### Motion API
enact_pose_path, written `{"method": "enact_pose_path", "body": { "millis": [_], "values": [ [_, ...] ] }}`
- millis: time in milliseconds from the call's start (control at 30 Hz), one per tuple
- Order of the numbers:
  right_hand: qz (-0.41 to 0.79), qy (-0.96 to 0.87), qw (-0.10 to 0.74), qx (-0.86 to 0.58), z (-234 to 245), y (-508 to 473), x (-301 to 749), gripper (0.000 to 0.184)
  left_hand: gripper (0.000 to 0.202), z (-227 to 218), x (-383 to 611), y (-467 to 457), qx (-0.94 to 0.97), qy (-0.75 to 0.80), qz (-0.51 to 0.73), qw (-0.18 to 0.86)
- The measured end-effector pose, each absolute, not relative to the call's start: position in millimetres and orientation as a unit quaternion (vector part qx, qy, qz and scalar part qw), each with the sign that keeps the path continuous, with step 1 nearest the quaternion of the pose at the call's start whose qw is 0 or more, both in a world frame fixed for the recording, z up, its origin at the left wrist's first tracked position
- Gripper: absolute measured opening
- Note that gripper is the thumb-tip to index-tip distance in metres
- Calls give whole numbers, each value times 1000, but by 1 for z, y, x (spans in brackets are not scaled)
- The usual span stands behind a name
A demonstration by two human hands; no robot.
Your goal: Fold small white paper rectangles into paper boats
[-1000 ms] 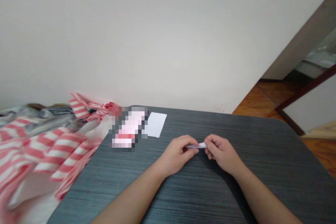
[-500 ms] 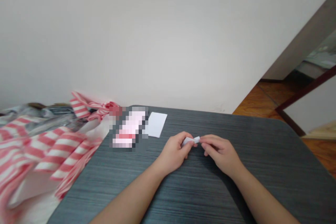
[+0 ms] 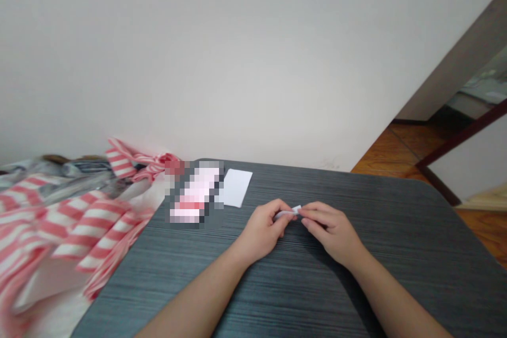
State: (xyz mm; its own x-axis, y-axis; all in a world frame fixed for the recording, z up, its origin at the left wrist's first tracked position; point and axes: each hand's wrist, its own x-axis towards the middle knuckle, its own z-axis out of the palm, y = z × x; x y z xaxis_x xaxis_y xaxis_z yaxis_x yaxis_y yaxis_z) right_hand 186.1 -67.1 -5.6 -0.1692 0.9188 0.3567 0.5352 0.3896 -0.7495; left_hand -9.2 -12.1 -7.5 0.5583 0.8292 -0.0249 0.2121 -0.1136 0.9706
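Note:
Above the dark table [image 3: 253,290], my left hand [image 3: 264,232] pinches a small folded strip of white paper [image 3: 284,214] between thumb and fingers. From the other side, my right hand [image 3: 335,229] has its fingertips closed at the strip's right end. Part of the paper is hidden by the fingers. A flat white sheet of paper [image 3: 237,188] lies on the table beyond my left hand.
Left of the sheet lies a pixelated pink and white item [image 3: 198,190]. Red-and-white striped cloth [image 3: 85,227] is heaped beside the table's left edge. A pale wall [image 3: 253,63] rises behind the table, with wooden floor [image 3: 380,150] to the right.
My right fingertips have moved slightly left onto the end of the folded paper. The left hand has stayed almost in place.

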Motion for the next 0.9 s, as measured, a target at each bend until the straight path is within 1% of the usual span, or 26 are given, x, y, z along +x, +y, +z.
{"method": "enact_pose_path", "body": {
  "millis": [300, 633, 900],
  "values": [
    [249, -709, 416, -512, -3, -67, 184, 16, 24, -5, -9, -13, 705, 370, 280, 536],
    [264, -697, 401, -534, -3, -66, 181, 12, 19, -3, -11, -11, 729, 348, 260, 529],
    [251, -696, 408, -535, 0, -65, 178, 16, 17, -3, -11, -11, 732, 340, 252, 533]
  ]
}}
